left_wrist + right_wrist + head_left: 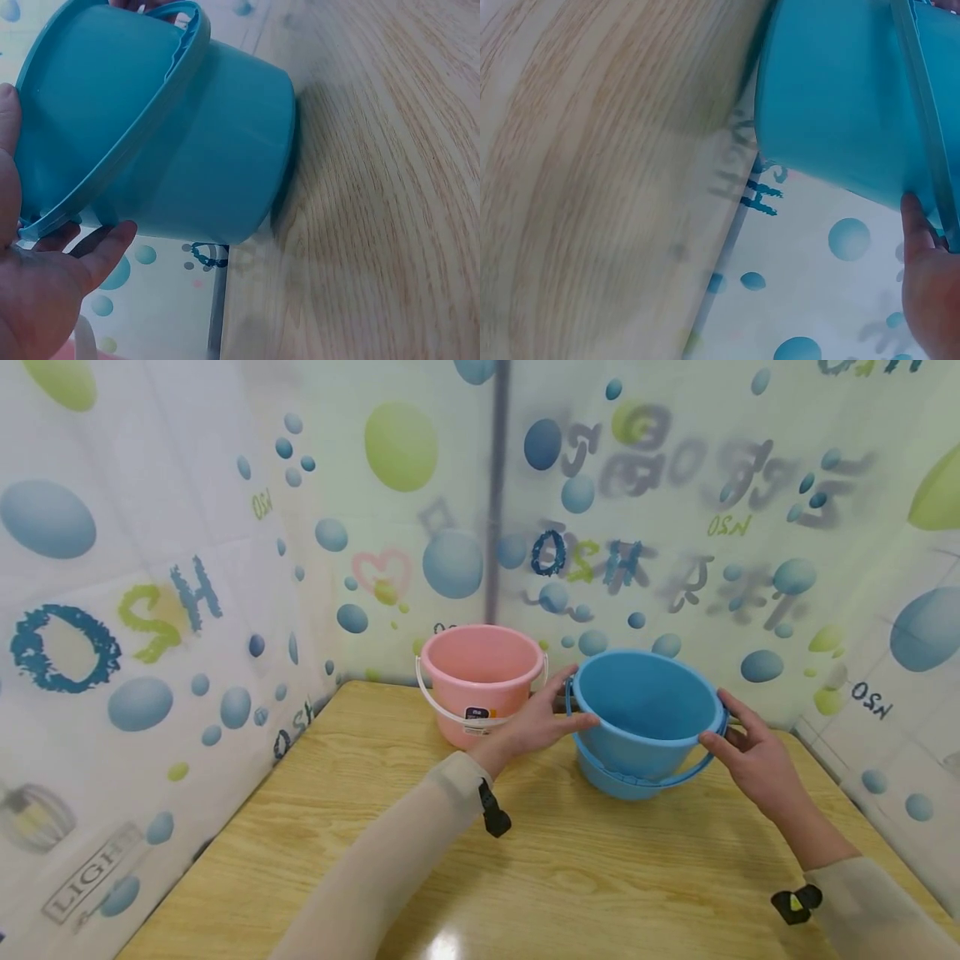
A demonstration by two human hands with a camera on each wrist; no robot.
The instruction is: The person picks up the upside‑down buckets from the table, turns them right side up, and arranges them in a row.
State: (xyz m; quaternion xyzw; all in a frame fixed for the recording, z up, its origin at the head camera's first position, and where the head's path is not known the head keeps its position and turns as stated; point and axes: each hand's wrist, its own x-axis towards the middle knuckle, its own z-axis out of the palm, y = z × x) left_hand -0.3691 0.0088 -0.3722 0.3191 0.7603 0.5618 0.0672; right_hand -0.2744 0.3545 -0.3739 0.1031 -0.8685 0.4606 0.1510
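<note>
A blue bucket [637, 752] is near the far side of the wooden table [540, 877], its mouth facing up and toward me. My left hand [534, 724] grips its left rim, with the thumb at the front. On the opposite side, my right hand [765, 768] holds the rim between thumb and fingers. The bucket's blue handle [142, 139] hangs down across its front. In the left wrist view, the base is at the tabletop with a dark shadow beside it; whether it touches I cannot tell. Some fingers are hidden behind the rim.
Just left of the blue bucket stands a pink bucket [450, 693] with a white handle [429, 700] and a dark label; my left forearm passes in front of it. A patterned curtain [300, 610] surrounds the table's back and sides.
</note>
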